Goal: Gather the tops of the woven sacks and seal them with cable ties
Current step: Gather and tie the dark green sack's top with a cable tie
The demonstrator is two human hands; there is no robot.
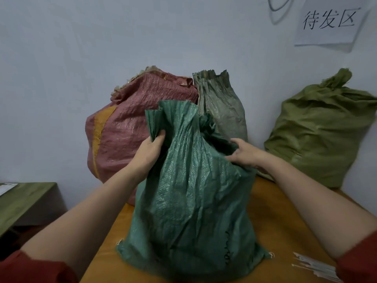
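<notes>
L hand (152,148) is gripping the bunched top edge of teal sack (193,201), R hand (242,153) is clutching a fold on its other side; sack's standing upright on orange table (275,211), w/ cable ties (314,266) lying by R forearm

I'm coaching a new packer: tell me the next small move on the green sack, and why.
Probably draw the right hand toward the left hand to bunch the green sack: its top is spread wide, not gathered, and the cable ties lie untouched.
</notes>
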